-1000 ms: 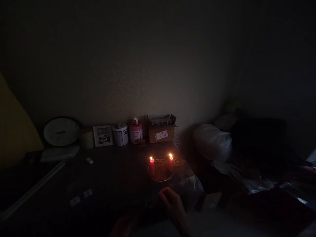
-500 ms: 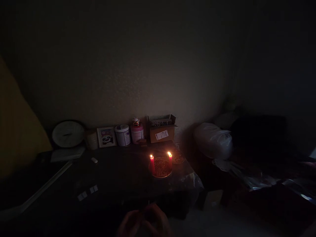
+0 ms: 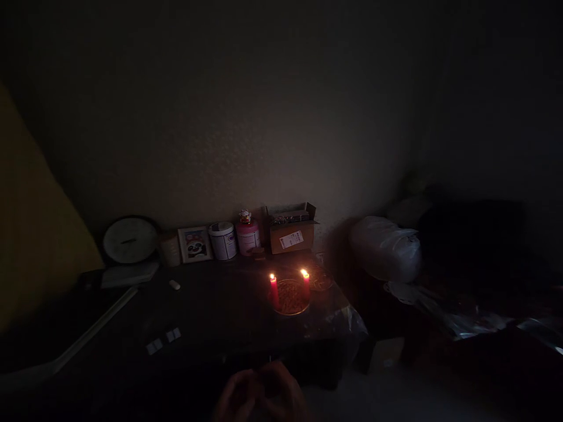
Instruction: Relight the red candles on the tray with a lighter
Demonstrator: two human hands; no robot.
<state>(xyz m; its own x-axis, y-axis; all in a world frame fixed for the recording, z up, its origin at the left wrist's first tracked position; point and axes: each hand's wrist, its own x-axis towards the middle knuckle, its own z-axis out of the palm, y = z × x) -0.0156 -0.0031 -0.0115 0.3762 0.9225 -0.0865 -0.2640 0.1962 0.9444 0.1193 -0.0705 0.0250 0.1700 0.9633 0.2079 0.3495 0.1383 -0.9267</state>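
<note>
The room is dark, lit only by two red candles [image 3: 274, 289] burning on either side of a round dish [image 3: 291, 298] on a dark table [image 3: 211, 310]. My left hand [image 3: 235, 395] and my right hand [image 3: 284, 390] are joined together low in the picture, in front of the table's near edge. Their fingers look curled or pressed against each other. In the dimness I cannot make out whether anything is between them.
Along the wall at the table's back stand a round clock [image 3: 130, 240], a panda picture frame [image 3: 194, 244], a white tub [image 3: 223, 240], a pink tub [image 3: 248, 234] and an open cardboard box [image 3: 292, 231]. A white bag [image 3: 386, 247] lies on furniture to the right.
My view has drawn back from the table. My right hand came down from near the dish and met my left hand low in the picture.
</note>
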